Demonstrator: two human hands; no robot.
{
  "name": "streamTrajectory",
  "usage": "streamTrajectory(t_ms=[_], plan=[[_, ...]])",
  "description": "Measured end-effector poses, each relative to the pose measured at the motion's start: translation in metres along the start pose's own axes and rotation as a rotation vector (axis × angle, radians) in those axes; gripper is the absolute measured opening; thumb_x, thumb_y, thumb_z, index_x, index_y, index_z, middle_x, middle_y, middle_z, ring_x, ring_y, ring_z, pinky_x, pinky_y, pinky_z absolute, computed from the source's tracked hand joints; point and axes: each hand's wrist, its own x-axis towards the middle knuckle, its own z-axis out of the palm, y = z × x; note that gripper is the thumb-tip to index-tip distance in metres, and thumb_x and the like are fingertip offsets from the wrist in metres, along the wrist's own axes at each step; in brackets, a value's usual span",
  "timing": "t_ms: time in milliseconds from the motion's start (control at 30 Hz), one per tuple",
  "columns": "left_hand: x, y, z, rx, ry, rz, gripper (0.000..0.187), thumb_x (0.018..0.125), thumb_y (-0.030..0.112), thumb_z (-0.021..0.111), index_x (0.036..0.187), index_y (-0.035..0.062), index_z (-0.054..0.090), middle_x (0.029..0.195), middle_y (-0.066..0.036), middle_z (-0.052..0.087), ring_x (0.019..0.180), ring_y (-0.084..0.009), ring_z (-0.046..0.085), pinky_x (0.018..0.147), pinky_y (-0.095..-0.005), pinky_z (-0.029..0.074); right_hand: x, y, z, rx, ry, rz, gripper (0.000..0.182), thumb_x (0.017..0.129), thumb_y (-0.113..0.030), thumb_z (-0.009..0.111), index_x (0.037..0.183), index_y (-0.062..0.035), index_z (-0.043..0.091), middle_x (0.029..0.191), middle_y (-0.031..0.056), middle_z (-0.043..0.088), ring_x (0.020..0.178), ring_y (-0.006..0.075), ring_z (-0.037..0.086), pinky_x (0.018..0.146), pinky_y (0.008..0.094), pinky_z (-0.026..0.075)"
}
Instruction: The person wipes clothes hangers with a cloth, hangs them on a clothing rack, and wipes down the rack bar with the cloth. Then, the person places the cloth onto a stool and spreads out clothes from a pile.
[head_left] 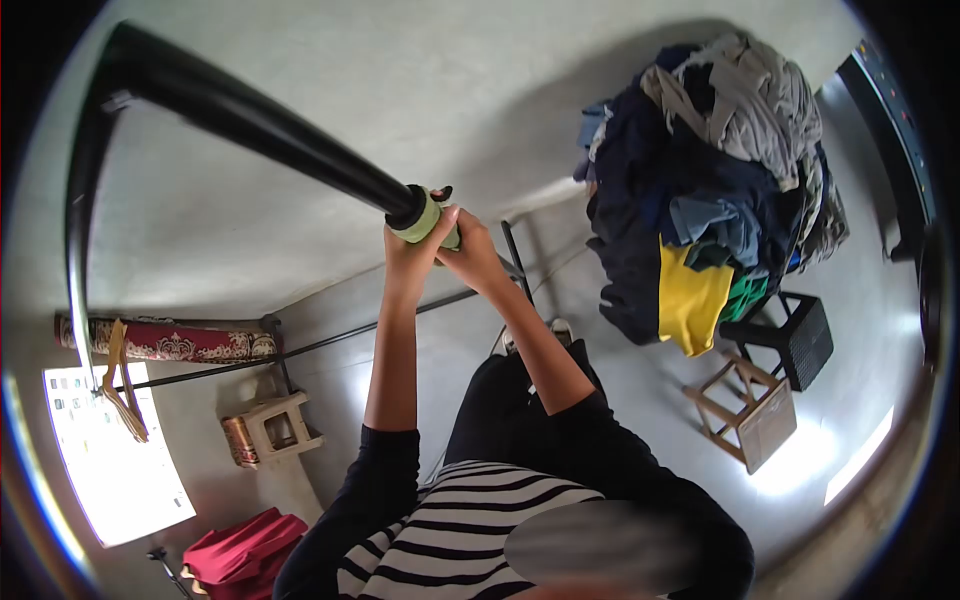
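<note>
A black metal rack with a thick top bar (260, 120) reaches from the upper left to the middle of the view. A light green band (425, 222) is around the bar's near end. My left hand (410, 250) is closed around this band from the left. My right hand (468, 248) is closed on the band's right side, touching my left hand. Parts of the band are hidden under the fingers. Several tan hangers (122, 390) hang at the rack's far left.
A large heap of clothes (700, 190) stands at the right, beside a black stool (800, 340) and a wooden stool (750, 410). A beige stool (280, 430), a rolled red rug (180, 340) and red cloth (245, 550) are at the left.
</note>
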Motion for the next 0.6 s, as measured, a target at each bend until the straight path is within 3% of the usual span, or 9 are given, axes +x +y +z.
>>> streamTrajectory(t_ms=[133, 300, 433, 600], plan=[[0.003, 0.042, -0.014, 0.145, -0.125, 0.239, 0.028, 0.080, 0.009, 0.067, 0.104, 0.0013, 0.053, 0.099, -0.003, 0.056, 0.094, -0.0105, 0.052, 0.084, -0.0272, 0.041, 0.011, -0.051, 0.000, 0.036, -0.025, -0.065, 0.034, 0.066, -0.010, 0.066, 0.096, 0.0007, 0.053, 0.089, 0.0201, 0.059, 0.086, 0.0377, 0.055, 0.075, 0.0408, 0.044], [0.012, 0.106, -0.018, 0.064, -0.168, 0.387, 0.031, 0.082, 0.008, 0.064, 0.109, 0.0003, 0.050, 0.104, -0.004, 0.055, 0.098, -0.0121, 0.051, 0.086, -0.0276, 0.041, 0.025, -0.111, 0.002, 0.083, -0.009, -0.176, 0.036, 0.069, -0.010, 0.066, 0.100, 0.0011, 0.051, 0.087, 0.0215, 0.058, 0.083, 0.0386, 0.056, 0.072, 0.0398, 0.045], [0.014, 0.164, -0.017, -0.026, -0.176, 0.438, 0.032, 0.084, 0.010, 0.062, 0.112, 0.0003, 0.050, 0.104, -0.005, 0.054, 0.099, -0.0128, 0.052, 0.086, -0.0276, 0.040, 0.037, -0.170, 0.005, 0.101, 0.033, -0.345, 0.044, 0.072, -0.008, 0.063, 0.111, 0.0016, 0.044, 0.089, 0.0223, 0.058, 0.083, 0.0405, 0.056, 0.069, 0.0410, 0.045], [0.020, 0.209, -0.017, -0.024, -0.164, 0.590, 0.025, 0.087, 0.018, 0.061, 0.105, 0.0025, 0.053, 0.095, 0.000, 0.054, 0.088, -0.0083, 0.050, 0.078, -0.0248, 0.040, 0.053, -0.207, 0.015, -0.009, 0.158, -0.551, 0.054, 0.075, -0.007, 0.060, 0.121, 0.0035, 0.034, 0.097, 0.0246, 0.057, 0.085, 0.0413, 0.056, 0.069, 0.0421, 0.045]])
